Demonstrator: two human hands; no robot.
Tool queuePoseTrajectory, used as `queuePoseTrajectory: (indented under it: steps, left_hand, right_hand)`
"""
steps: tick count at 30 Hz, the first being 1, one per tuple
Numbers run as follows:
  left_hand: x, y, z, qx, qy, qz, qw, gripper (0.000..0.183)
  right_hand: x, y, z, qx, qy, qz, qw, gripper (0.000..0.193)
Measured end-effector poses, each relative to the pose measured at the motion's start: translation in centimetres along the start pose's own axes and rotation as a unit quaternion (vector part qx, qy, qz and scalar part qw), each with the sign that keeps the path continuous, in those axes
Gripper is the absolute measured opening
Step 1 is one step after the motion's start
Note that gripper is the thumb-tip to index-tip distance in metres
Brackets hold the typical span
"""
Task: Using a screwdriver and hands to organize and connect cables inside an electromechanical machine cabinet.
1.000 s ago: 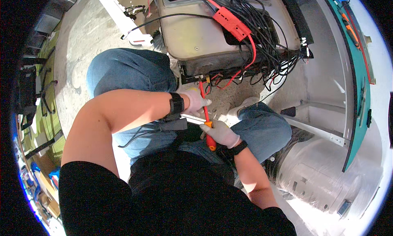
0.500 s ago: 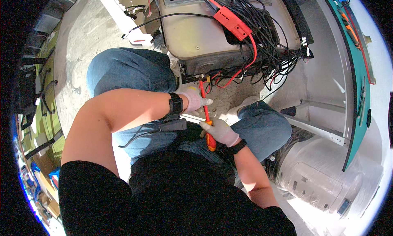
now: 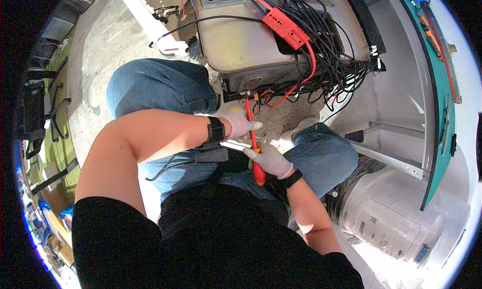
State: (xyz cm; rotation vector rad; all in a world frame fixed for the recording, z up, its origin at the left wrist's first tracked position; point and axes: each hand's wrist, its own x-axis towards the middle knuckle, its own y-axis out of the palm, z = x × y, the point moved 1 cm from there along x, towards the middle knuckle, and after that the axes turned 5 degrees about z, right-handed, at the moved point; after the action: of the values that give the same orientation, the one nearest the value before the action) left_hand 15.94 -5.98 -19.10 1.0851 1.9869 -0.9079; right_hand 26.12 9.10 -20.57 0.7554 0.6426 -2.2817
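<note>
A long screwdriver (image 3: 258, 173) with a red insulated shaft and a red-and-orange handle points away from me. Its tip meets the lower front edge of a beige metal housing (image 3: 236, 48), by a small dark bracket. Wrapped round the handle is my gloved right hand (image 3: 271, 161). My gloved left hand (image 3: 240, 123) is closed about the shaft farther up, with a fingertip showing past its right side; its other fingers are partly hidden. Beside the tip hang red and black wires with a yellow tag.
Bundled black cables (image 3: 336, 53) and a red connector block (image 3: 286, 28) lie over the housing. A white panel (image 3: 155, 25) rests on the floor at far left. On the right stand a teal board (image 3: 444, 118) with tools, a white metal frame (image 3: 396, 158) and a plastic-wrapped unit (image 3: 386, 213).
The screwdriver handle has turned slightly within my right hand, and its orange part shows less. Both hands keep nearly the same places.
</note>
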Motion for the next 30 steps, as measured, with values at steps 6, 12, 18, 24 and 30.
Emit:
queuePoseTrajectory:
  steps: [6,12,18,24,30]
  left_hand:
    - [2.7,0.9,1.6,-0.036,0.05,0.078,0.995,0.032]
    - [1.8,1.4,1.4,-0.241,0.038,0.1,0.965,0.025]
    - [-0.1,0.2,-0.2,-0.045,-0.018,0.016,0.999,0.037]
    - [1.5,0.0,0.2,0.023,-0.054,0.094,0.994,0.039]
    - [2.1,0.9,1.5,-0.054,0.061,0.044,0.996,0.042]
  right_hand:
    - [0.0,0.4,0.1,0.01,-0.059,-0.045,0.997,0.057]
    - [0.4,0.4,-0.1,0.008,-0.065,-0.054,0.996,0.052]
    - [-0.4,-0.2,0.7,-0.003,-0.047,0.017,0.999,0.049]
    - [-1.0,-0.3,0.7,-0.035,-0.026,0.026,0.999,0.051]
    - [-0.6,0.1,0.2,-0.008,-0.019,-0.011,1.0,0.055]
